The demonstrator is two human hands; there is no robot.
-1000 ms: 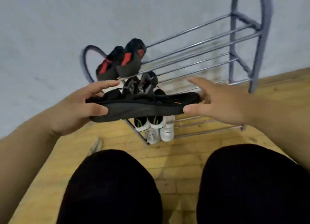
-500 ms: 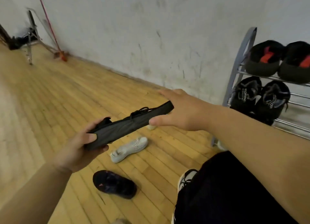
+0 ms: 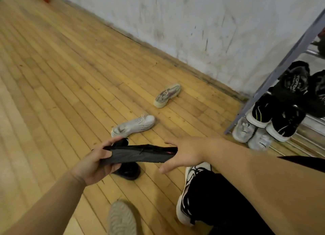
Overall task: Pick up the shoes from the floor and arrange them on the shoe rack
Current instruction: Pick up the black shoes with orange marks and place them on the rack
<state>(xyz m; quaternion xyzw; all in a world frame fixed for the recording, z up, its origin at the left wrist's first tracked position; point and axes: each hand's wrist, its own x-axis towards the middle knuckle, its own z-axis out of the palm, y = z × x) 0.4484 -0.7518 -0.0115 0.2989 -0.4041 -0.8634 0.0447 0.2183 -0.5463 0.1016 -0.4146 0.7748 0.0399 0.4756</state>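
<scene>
Black shoe (image 3: 140, 154) hangs level between my two hands, sole turned toward me, above the wooden floor (image 3: 61, 76). My left hand (image 3: 95, 162) grips its heel end, fingers curled over the top and thumb tucked against the sole. My right hand (image 3: 182, 152) meets the toe end with the fingers spread and nearly straight; the toe sits against my palm, and the thumb points down, clear of the sole.

Just under my left hand lies a dark shoe (image 3: 129, 170), partly hidden by the one I hold. Beyond my left fingers a white shoe (image 3: 133, 125) lies on its side, and farther out from it, near the wall (image 3: 211, 32), a beige shoe (image 3: 167, 94). Below my left forearm is a grey shoe (image 3: 121, 217), blurred. Under my right wrist is my own foot in a white and black trainer (image 3: 191, 190).

Past my right forearm stands the rack (image 3: 281, 62), with black pairs (image 3: 263, 109) on its rails and a white pair (image 3: 244, 129) lowest down.
</scene>
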